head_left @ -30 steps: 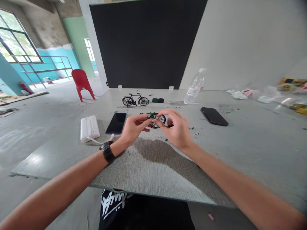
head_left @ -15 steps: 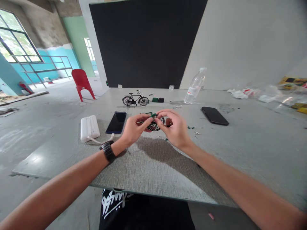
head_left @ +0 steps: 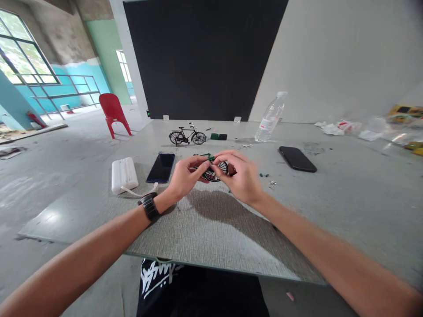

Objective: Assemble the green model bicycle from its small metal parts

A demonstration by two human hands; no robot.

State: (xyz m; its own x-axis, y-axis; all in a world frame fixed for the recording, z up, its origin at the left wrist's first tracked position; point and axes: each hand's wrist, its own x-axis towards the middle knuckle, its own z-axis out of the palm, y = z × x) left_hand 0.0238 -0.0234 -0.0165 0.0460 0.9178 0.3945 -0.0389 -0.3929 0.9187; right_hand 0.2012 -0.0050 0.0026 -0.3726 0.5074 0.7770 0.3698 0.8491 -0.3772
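Observation:
Both hands meet over a small model bicycle (head_left: 212, 175), dark green with a black spoked wheel, held just above the table. My left hand (head_left: 187, 172) grips it from the left, thumb and fingers pinched near the frame. From the right, my right hand (head_left: 239, 174) pinches at the green part above the wheel; its fingertips nearly touch the left thumb. Much of the bicycle is hidden behind the fingers. Beyond them a finished-looking black model bicycle (head_left: 187, 136) stands upright. Small green parts (head_left: 263, 175) and silvery bits (head_left: 272, 182) lie right of my right hand.
On the left sit a white power bank (head_left: 124, 175) with a cable and a phone (head_left: 161, 167). Green and black blocks (head_left: 218, 136) and a tilted-looking plastic bottle (head_left: 270, 116) stand farther back. Another phone (head_left: 297, 159) lies right, with plastic bags (head_left: 376, 129) beyond. A red chair (head_left: 114, 115) stands on the floor.
The view has shifted slightly. Both hands keep hold of the model bicycle in nearly the same place, with the right fingers a little differently set around the green part.

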